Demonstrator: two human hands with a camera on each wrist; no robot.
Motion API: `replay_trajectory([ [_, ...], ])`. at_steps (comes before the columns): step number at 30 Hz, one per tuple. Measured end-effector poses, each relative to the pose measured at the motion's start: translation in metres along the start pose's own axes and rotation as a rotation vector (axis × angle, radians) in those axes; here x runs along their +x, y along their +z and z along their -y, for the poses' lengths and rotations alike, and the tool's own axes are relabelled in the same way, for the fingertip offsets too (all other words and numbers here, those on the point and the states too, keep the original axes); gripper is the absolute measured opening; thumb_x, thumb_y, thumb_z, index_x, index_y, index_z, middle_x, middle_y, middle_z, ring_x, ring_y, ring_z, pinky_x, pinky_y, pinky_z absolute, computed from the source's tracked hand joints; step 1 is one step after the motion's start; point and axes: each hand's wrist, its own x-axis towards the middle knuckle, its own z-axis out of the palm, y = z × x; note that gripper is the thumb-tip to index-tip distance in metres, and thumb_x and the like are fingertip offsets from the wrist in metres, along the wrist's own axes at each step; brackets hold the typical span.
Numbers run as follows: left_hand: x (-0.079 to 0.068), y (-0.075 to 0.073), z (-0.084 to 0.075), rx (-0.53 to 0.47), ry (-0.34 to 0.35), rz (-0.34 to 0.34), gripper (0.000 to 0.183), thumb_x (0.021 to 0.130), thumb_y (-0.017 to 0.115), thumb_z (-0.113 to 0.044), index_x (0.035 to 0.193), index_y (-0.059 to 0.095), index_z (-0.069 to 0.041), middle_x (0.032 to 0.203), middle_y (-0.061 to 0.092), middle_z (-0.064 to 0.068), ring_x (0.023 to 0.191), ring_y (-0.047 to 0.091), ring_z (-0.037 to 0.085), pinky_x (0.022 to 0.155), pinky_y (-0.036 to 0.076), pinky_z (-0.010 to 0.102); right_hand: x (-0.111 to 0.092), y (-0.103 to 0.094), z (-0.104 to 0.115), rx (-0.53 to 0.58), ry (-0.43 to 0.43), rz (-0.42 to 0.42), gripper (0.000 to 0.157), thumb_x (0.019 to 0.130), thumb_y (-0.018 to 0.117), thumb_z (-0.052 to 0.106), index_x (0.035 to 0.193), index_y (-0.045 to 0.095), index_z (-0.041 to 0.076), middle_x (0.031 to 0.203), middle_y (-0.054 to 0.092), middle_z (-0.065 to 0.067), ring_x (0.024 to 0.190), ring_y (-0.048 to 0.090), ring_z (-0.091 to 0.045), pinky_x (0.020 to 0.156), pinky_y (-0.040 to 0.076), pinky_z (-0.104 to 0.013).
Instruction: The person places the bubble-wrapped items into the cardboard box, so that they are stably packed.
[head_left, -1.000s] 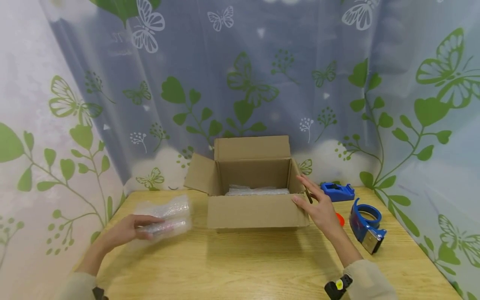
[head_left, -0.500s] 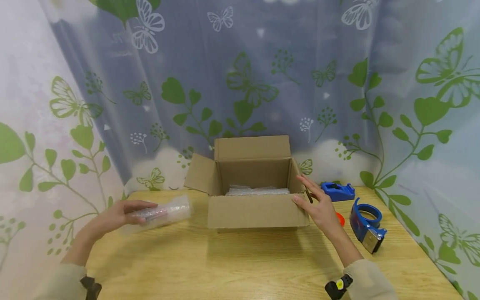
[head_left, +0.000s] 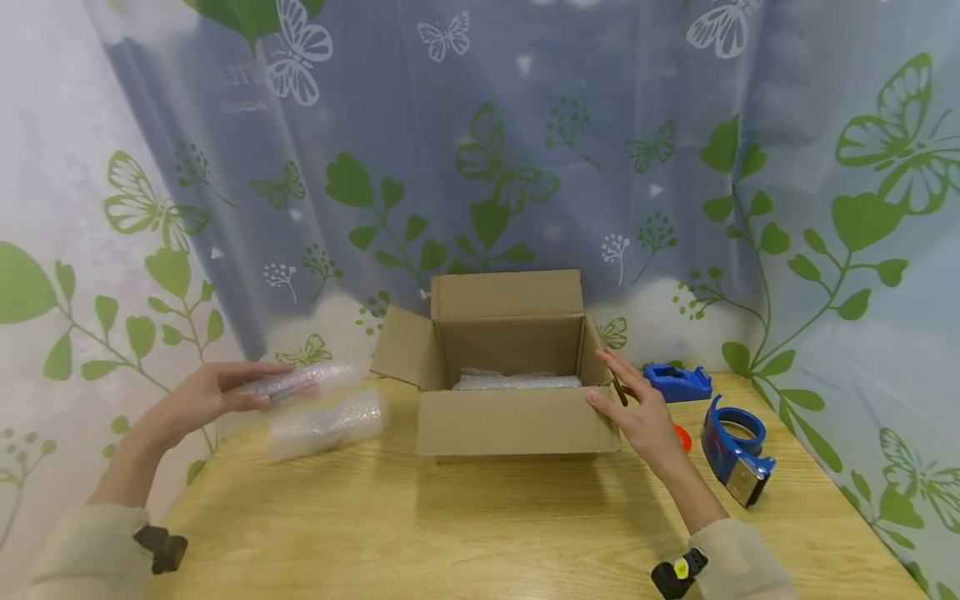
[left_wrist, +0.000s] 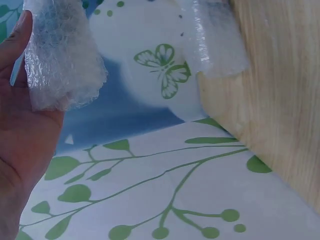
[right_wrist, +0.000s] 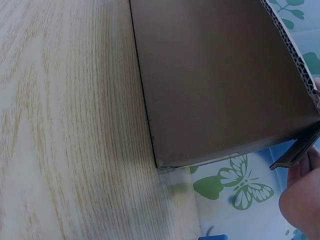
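In the head view my left hand point(head_left: 197, 402) holds a small bubble-wrapped packet point(head_left: 303, 382) up at the left, with a hint of pink and dark colour inside. The left wrist view shows that bubble-wrapped packet point(left_wrist: 65, 62) between thumb and palm. A second bubble-wrapped packet point(head_left: 330, 425) lies below it at the table's left. In the middle stands an open cardboard box point(head_left: 517, 423), flaps folded out, with bubble wrap point(head_left: 517, 381) on its floor. My right hand point(head_left: 647, 423) grips the box's front right corner, thumb on the front flap and fingers along the right flap.
Right of the box a small blue tape dispenser point(head_left: 678, 382) sits at the back. Closer stands a blue tape gun point(head_left: 735, 450) with a metal end. A red round thing point(head_left: 683, 437) shows partly behind my right wrist. A patterned curtain point(head_left: 517, 167) borders the wooden table point(head_left: 495, 533).
My left hand has drawn the bubble-wrapped packet back left and lifted it off the other packet, which stays on the table. My right hand and the box have kept their place.
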Motion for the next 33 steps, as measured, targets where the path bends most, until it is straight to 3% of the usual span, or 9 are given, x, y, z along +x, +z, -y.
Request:
replay_trajectory([
  [3, 0.001, -0.007, -0.006, -0.009, 0.002, -0.018, 0.048, 0.101, 0.071, -0.027, 0.147, 0.061, -0.017, 0.153, 0.054, 0.016, 0.134, 0.052, 0.011, 0.091, 0.050, 0.016, 0.000, 0.000, -0.001, 0.000, 0.000, 0.001, 0.062, 0.101, 0.070, 0.019, 0.158, 0.047, 0.022, 0.169, 0.032, -0.009, 0.154, 0.027, -0.036, 0.114, 0.031, -0.066],
  [4, 0.002, -0.009, -0.008, -0.004, 0.000, -0.021, 0.049, 0.101, 0.070, -0.028, 0.148, 0.061, -0.017, 0.153, 0.054, 0.016, 0.134, 0.052, 0.011, 0.091, 0.050, 0.017, 0.000, 0.000, -0.001, -0.001, 0.001, 0.001, 0.062, 0.101, 0.070, 0.019, 0.158, 0.047, 0.022, 0.169, 0.032, -0.009, 0.154, 0.026, -0.036, 0.114, 0.030, -0.066],
  [6, 0.005, -0.013, -0.013, 0.010, -0.017, -0.025, 0.050, 0.101, 0.070, -0.031, 0.149, 0.060, -0.018, 0.153, 0.053, 0.017, 0.134, 0.053, 0.015, 0.098, 0.053, 0.031, 0.000, 0.000, -0.001, -0.003, 0.000, 0.002, 0.062, 0.101, 0.070, 0.019, 0.158, 0.047, 0.022, 0.169, 0.032, -0.010, 0.154, 0.026, -0.037, 0.114, 0.030, -0.066],
  [10, 0.011, -0.023, -0.026, 0.044, -0.045, -0.019, 0.052, 0.102, 0.068, -0.035, 0.151, 0.057, -0.019, 0.154, 0.052, 0.017, 0.142, 0.044, 0.044, 0.104, 0.047, 0.060, 0.000, 0.000, 0.000, -0.007, 0.002, 0.003, 0.062, 0.101, 0.070, 0.019, 0.159, 0.046, 0.022, 0.169, 0.031, -0.009, 0.154, 0.026, -0.037, 0.114, 0.030, -0.066],
  [11, 0.013, -0.024, -0.029, 0.040, -0.046, -0.015, 0.053, 0.102, 0.068, -0.035, 0.151, 0.057, -0.019, 0.155, 0.051, 0.017, 0.142, 0.043, 0.045, 0.104, 0.044, 0.067, 0.000, 0.000, 0.000, -0.007, 0.002, 0.002, 0.062, 0.101, 0.070, 0.020, 0.159, 0.046, 0.022, 0.169, 0.032, -0.008, 0.154, 0.026, -0.037, 0.114, 0.030, -0.067],
  [19, 0.036, -0.026, -0.059, 0.005, -0.014, 0.015, 0.053, 0.100, 0.070, -0.037, 0.150, 0.058, -0.025, 0.158, 0.049, 0.010, 0.147, 0.040, 0.039, 0.109, 0.041, 0.064, 0.000, 0.000, 0.000, -0.004, 0.006, 0.000, 0.061, 0.101, 0.070, 0.020, 0.158, 0.048, 0.023, 0.169, 0.032, -0.007, 0.154, 0.026, -0.036, 0.115, 0.030, -0.066],
  [27, 0.065, -0.008, -0.091, -0.011, 0.029, 0.031, 0.049, 0.100, 0.071, -0.037, 0.147, 0.062, -0.028, 0.150, 0.058, 0.004, 0.133, 0.055, 0.025, 0.100, 0.050, 0.040, 0.000, -0.001, -0.001, -0.001, 0.009, -0.002, 0.062, 0.100, 0.071, 0.019, 0.158, 0.048, 0.023, 0.168, 0.033, -0.003, 0.154, 0.027, -0.035, 0.114, 0.031, -0.065],
  [33, 0.087, 0.006, -0.106, -0.007, 0.082, 0.043, 0.045, 0.099, 0.072, -0.037, 0.143, 0.065, -0.030, 0.146, 0.062, 0.002, 0.132, 0.056, 0.026, 0.103, 0.047, 0.048, 0.000, 0.000, -0.001, 0.005, 0.001, -0.002, 0.061, 0.100, 0.071, 0.018, 0.157, 0.049, 0.023, 0.168, 0.033, -0.006, 0.154, 0.028, -0.035, 0.114, 0.032, -0.065],
])
